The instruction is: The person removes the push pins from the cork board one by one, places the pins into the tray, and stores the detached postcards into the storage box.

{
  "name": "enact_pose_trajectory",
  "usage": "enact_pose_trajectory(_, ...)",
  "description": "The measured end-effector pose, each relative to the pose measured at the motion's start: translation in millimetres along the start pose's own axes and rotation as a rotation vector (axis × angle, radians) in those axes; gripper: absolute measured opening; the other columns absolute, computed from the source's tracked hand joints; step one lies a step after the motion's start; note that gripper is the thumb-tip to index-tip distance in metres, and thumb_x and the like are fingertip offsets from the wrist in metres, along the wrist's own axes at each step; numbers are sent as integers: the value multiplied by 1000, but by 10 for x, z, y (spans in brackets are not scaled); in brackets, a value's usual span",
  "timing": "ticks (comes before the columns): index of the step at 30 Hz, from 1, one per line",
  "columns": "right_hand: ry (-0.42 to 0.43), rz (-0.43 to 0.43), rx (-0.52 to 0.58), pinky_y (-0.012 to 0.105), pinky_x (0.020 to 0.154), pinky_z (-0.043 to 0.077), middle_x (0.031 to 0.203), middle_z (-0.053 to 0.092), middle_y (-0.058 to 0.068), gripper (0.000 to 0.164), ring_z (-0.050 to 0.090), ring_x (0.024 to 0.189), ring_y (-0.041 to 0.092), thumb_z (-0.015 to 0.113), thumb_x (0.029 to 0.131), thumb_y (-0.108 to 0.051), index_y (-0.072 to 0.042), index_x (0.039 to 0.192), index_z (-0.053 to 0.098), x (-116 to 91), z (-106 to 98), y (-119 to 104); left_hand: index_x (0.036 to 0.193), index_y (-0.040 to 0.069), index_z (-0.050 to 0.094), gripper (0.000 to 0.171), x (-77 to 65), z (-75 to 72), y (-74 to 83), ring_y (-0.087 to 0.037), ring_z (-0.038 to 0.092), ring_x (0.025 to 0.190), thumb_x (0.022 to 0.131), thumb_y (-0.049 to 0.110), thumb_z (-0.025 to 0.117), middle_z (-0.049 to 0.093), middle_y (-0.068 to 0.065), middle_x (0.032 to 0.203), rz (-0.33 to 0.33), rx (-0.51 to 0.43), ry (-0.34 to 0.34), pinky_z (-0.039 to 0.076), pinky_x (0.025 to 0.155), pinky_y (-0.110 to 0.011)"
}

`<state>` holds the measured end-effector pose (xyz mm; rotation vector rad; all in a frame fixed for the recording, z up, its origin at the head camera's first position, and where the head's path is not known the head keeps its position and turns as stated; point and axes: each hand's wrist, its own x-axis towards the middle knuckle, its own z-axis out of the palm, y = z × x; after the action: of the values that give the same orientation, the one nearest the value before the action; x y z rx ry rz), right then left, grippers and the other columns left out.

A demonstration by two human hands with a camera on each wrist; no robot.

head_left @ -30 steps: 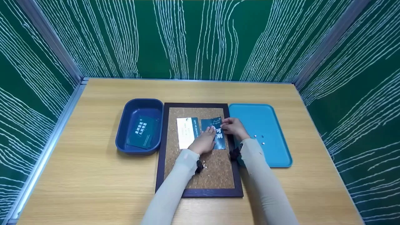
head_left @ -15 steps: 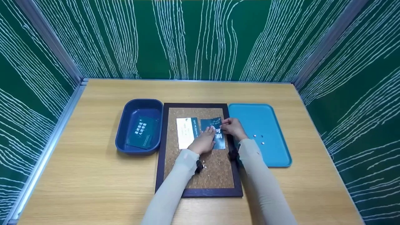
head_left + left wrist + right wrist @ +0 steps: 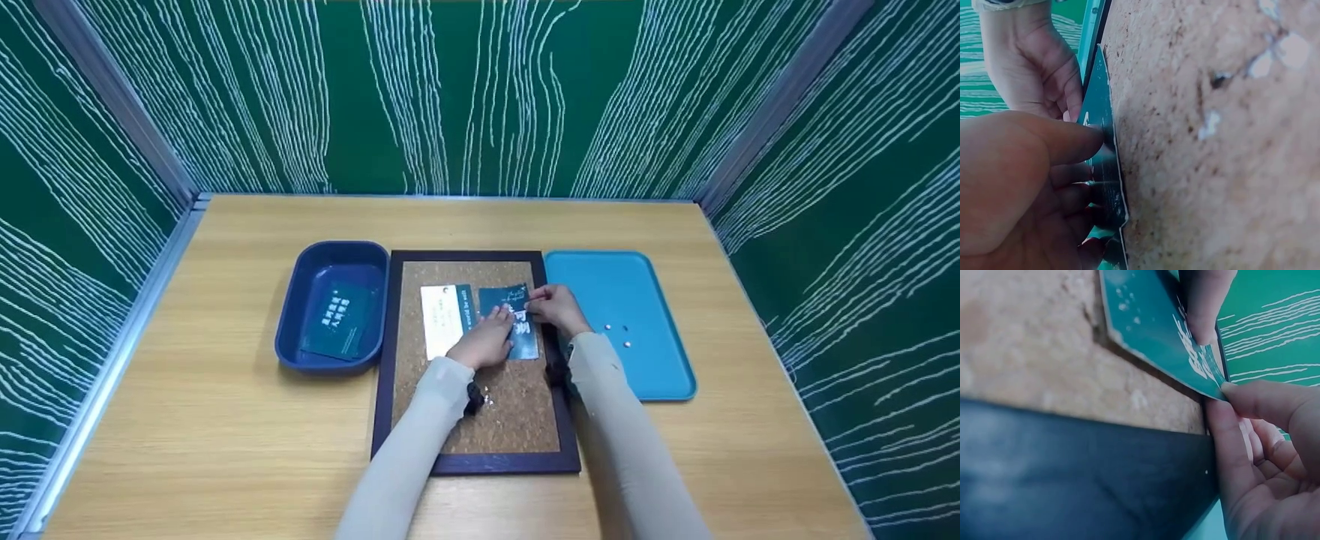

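Directly under my grip lies a dark-framed cork board [image 3: 517, 431]. Just right of my grip is a turquoise tray [image 3: 656, 360]; well left, a navy bin [image 3: 345, 259]. My left hand [image 3: 484, 343] rests, fingers extended, on a green card [image 3: 526, 347] lying on the cork; my right hand [image 3: 556, 308] pinches that card's right edge, thumb against forefinger.

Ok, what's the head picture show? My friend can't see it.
A person's left hand presses a green card on a cork board while the right hand pinches the card's edge. A partly white card lies beside it. A blue tub is left of the board, a lighter tray right.
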<state>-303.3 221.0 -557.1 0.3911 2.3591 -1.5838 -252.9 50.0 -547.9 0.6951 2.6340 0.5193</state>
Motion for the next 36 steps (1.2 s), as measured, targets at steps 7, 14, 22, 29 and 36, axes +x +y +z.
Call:
enact_pose_trajectory(7, 1, 18, 2, 35, 83, 58, 101, 62, 11, 23, 64, 85, 16, 64, 87, -3, 3, 109, 62, 9, 16, -21, 150, 4, 29, 53, -10, -44, -57, -26, 11, 150, 102, 23, 43, 15, -13, 161, 27, -69, -14, 16, 122, -40)
enact_pose_trajectory(14, -13, -11, 22, 29, 75, 59, 94, 63, 7, 24, 64, 75, 11, 63, 86, -2, 5, 109, 62, -6, 11, -28, 149, 6, 34, 50, -13, -100, -116, -27, 14, 149, 103, 24, 40, 18, -14, 160, 57, -176, -2, 17, 122, -40)
enact_pose_trajectory(22, -9, -16, 35, 31, 78, 59, 98, 63, 10, 27, 65, 79, 14, 61, 87, -1, 6, 113, 61, -17, 5, -9, 152, 10, 26, 52, -58, -264, -183, -26, 17, 149, 104, 24, 38, 19, -11, 160, 86, -310, 66, 18, 121, -41)
enact_pose_trajectory(29, 7, 12, 30, 35, 83, 58, 105, 62, 13, 24, 66, 91, 21, 59, 89, -2, 3, 113, 61, -24, 14, 2, 154, 18, 19, 55, -170, -480, -278, -25, 20, 148, 104, 33, 36, 21, -8, 160, 80, -427, 139, 19, 121, -40)
enact_pose_trajectory(36, 15, -4, 24, 36, 85, 58, 107, 64, 14, 20, 67, 94, 22, 61, 89, -2, 2, 109, 61, -47, 13, 0, 154, 31, 15, 55, -334, -686, -453, -22, 19, 148, 103, 41, 35, 16, 2, 162, 43, -538, 204, 18, 121, -43)
